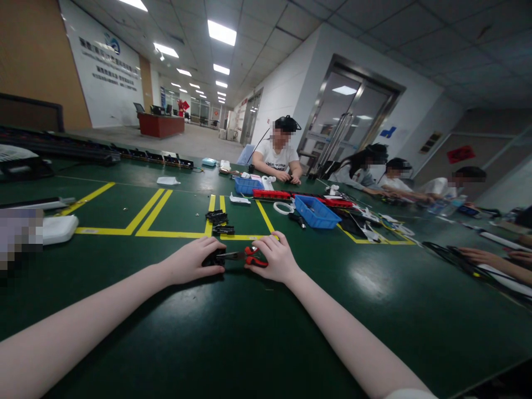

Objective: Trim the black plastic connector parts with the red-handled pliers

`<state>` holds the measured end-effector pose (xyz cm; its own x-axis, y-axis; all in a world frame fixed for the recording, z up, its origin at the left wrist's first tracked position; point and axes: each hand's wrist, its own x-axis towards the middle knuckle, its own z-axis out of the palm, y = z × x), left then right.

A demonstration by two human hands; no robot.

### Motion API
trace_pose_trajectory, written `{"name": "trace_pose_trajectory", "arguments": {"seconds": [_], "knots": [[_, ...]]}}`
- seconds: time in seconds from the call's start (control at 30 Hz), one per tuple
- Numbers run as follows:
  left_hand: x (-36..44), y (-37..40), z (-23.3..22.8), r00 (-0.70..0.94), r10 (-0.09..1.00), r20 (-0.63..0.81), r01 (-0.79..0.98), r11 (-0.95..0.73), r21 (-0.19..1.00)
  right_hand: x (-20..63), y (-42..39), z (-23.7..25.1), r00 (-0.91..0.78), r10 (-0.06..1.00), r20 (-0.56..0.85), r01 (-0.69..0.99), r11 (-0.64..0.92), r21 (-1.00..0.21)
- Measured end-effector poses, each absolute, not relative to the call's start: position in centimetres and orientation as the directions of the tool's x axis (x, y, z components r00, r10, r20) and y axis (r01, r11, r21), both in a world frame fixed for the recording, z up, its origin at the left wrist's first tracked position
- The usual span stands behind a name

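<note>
My left hand [198,260] is closed around a small black part [215,257] just above the green table [266,332]. My right hand [274,257] grips the red handles of a pair of pliers [251,257], whose metal jaws point left and reach the black part. Whether the jaws pinch it or only touch it I cannot tell, and much of the part is hidden by my left fingers. Beyond my hands, several black parts [219,219] lie in a loose group across yellow tape.
Blue bins [318,213] and red strips [272,194] lie past my right hand. Yellow tape [149,213] outlines sections of the table. A white case [59,229] is at the left. One person [277,152] sits opposite; others work along the right, with black cables [451,252] near them.
</note>
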<state>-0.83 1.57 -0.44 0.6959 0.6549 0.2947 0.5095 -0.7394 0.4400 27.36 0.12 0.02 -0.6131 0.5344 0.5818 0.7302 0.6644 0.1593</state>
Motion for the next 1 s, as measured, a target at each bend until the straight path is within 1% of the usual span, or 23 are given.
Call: {"name": "trace_pose_trajectory", "arguments": {"seconds": [0.2,0.4,0.57,1.0], "knots": [[-0.87,1.87,-0.66,0.702,0.652,0.286,0.508,-0.74,0.44,27.36,0.15,0.08,-0.622,0.541,0.566,0.728,0.666,0.162],[-0.95,2.28,-1.15,0.709,0.635,0.308,0.492,-0.758,0.429,27.25,0.24,0.05,-0.625,0.542,0.561,0.727,0.667,0.165],[-0.98,2.28,-1.1,0.712,0.639,0.29,0.501,-0.752,0.428,27.19,0.25,0.03,-0.63,0.537,0.561,0.725,0.666,0.177],[-0.89,1.66,-0.74,0.706,0.633,0.319,0.503,-0.764,0.403,27.2,0.27,-0.03,-0.624,0.546,0.559,0.73,0.662,0.169]]}}
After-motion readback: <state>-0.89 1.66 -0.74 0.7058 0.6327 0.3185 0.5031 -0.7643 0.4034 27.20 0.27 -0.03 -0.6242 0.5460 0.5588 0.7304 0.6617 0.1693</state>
